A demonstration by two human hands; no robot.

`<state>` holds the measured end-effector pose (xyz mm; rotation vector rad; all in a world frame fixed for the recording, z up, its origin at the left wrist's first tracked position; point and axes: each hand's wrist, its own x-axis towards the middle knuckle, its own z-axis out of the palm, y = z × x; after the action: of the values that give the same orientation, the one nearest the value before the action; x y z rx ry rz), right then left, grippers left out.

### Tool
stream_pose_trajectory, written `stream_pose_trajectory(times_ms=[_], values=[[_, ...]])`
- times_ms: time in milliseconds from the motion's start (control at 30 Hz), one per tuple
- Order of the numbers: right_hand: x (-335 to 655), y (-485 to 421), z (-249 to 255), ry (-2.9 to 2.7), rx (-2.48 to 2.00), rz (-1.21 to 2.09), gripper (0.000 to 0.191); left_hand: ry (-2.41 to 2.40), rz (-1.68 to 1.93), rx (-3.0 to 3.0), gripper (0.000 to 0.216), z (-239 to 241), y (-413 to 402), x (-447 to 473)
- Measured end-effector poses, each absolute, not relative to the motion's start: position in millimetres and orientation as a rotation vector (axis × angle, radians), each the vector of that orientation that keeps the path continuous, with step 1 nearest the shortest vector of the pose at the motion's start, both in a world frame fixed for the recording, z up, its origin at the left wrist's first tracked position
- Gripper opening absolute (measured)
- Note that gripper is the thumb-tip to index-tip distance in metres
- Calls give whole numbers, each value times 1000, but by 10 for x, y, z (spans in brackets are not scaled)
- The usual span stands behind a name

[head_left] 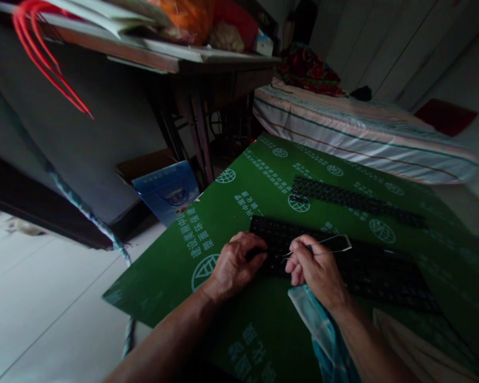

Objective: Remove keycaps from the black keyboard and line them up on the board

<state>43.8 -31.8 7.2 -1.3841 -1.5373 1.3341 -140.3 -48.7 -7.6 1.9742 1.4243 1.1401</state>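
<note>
A black keyboard [387, 271] lies on the green surface [257, 178], with free room toward the left edge. The right hand [315, 268] pinches a bent wire tool [348, 242] above it. The left hand [236, 261] is curled at the keyboard's left end; what it grips, one cannot tell. A bare strip separates the keyboard from the key panel [355, 200] behind.

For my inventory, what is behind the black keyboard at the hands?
Behind the keyboard, rows of black keys lie on the printed green board, with a striped mattress farther back. The board beneath those keys is covered; any print there cannot be seen.
</note>
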Motion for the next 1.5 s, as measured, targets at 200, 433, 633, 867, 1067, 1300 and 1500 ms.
stream_pose_trajectory(times_ms=[200,433,633,867,1067,1300,1500], values=[[372,-334,66,-1617,-1436,1240,28,1435,1147,1982,13,-94,-486,-1402],[340,-318,75,-1731,-1471,1137,28,1428,1140,1980,13,-73,-493,-1402],[292,-320,97,-1864,-1500,974,20,1423,1139,1973,13,-88,-488,-1407],[253,-326,115,-1907,-1574,907,20,1428,1126,1984,13,-83,-494,-1408],[236,-299,99,-1951,-1558,897,22,1404,1140,1987,14,-93,-491,-1408],[295,-322,65,-1999,-1484,926,23,1369,1180,2022,17,-105,-494,-1388],[361,-277,79,-2022,-1345,1070,20,1346,1031,2235,26,-38,-500,-1322]])
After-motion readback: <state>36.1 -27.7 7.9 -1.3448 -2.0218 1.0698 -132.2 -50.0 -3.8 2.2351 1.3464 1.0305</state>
